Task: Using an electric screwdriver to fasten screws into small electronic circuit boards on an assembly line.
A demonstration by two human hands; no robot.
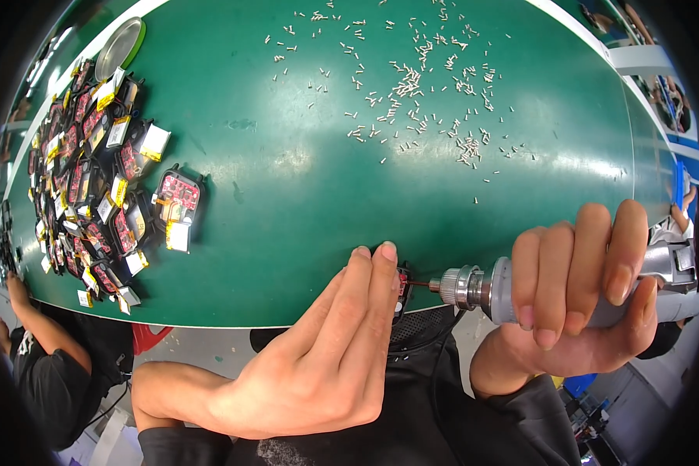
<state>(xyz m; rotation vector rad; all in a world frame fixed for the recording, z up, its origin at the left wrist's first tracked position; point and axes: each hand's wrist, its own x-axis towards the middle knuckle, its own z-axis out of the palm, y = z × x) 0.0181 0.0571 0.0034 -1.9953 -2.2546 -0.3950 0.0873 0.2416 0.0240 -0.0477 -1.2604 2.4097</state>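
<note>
My right hand (579, 291) wraps round a grey and silver electric screwdriver (499, 289), held sideways with its thin bit pointing left. The bit's tip meets a small black casing with a red circuit board (401, 289) at the table's near edge. My left hand (311, 369) is closed on that casing from the left, fingers pressed together, and hides most of it. Whether a screw sits under the tip cannot be made out.
On the green table (287, 202), a pile of similar casings (81, 186) with white battery packs stands at left, one casing (180, 198) apart from it. Many small screws (408, 81) lie scattered at the far side. A round lid (120, 48) leans behind the pile. Another person's arm (54, 334) shows at left.
</note>
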